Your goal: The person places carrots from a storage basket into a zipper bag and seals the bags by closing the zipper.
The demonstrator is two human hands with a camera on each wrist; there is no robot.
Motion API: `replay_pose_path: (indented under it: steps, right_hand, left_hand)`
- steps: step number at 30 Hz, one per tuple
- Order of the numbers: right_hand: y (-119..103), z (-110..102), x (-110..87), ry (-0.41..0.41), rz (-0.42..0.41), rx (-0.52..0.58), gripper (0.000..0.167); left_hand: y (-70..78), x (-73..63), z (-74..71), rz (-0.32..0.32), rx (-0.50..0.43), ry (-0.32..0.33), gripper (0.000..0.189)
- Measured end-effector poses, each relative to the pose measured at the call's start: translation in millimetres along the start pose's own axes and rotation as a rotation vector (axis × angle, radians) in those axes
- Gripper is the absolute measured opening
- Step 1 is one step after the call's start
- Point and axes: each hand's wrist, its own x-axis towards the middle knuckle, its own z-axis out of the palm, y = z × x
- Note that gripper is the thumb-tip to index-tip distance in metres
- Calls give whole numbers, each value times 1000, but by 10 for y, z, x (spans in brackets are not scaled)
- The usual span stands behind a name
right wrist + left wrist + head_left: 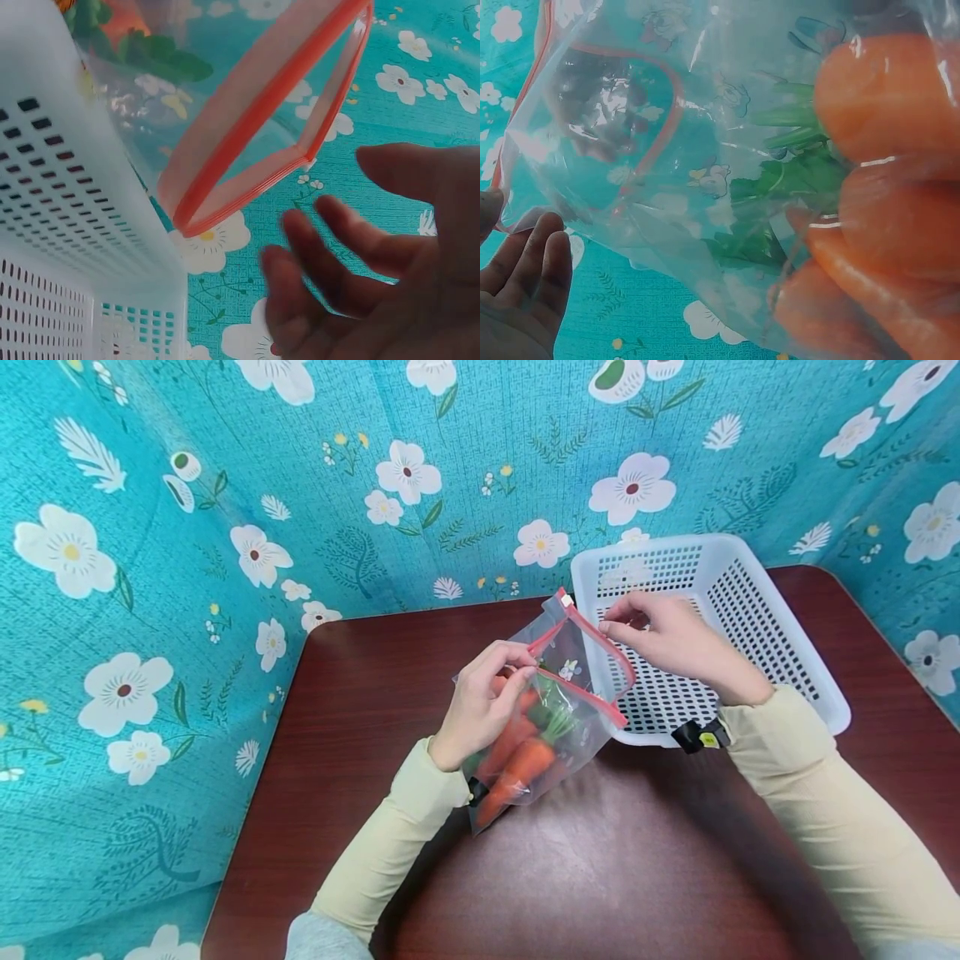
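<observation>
A clear zip bag (581, 735) with a red zip edge stands tilted over the table, its mouth spread apart. Inside lie several orange carrots (528, 760) with green tops (795, 180). My left hand (487, 697) pinches the near side of the bag's mouth between thumb and fingers. Just right of the mouth, my right hand (671, 631) hovers over the basket, fingers loosely bent and holding nothing. In the right wrist view, a gap separates those fingers from the red zip edge (247, 127). A white slider (566, 600) sits at the zip's far corner.
A white perforated plastic basket (787, 627) stands at the right, against the bag's side. The dark red-brown table (360, 693) ends at a teal flowered cloth (465, 485) hanging behind and at both sides.
</observation>
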Motion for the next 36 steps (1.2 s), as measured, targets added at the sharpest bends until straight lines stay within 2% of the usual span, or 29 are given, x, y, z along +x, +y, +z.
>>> replay_pose_path:
  steps: [5,9,15,20,26,31,36]
  right_hand:
    - [24,27,41,-192,29,-80,27]
    - [66,73,53,-287,9,-101,22]
    - [47,110,71,-281,-51,-109,16]
    - [-42,121,70,-272,-88,-83,17]
    - [-150,155,55,-277,-114,-33,22]
    - [-255,149,43,-302,-78,70,25]
    - [-317,150,25,-312,-39,192,29]
  left_hand:
    - [15,-7,-13,-4,3,6,11]
    - [11,-14,-18,-2,4,3,10]
    - [10,-39,2,-29,-12,-36,15]
    - [30,-66,12,-100,-45,-112,37]
    - [60,-68,33,-133,-96,-224,63]
    - [88,-62,39,-136,-91,-322,56]
    - [107,-52,23,-111,-22,-311,48]
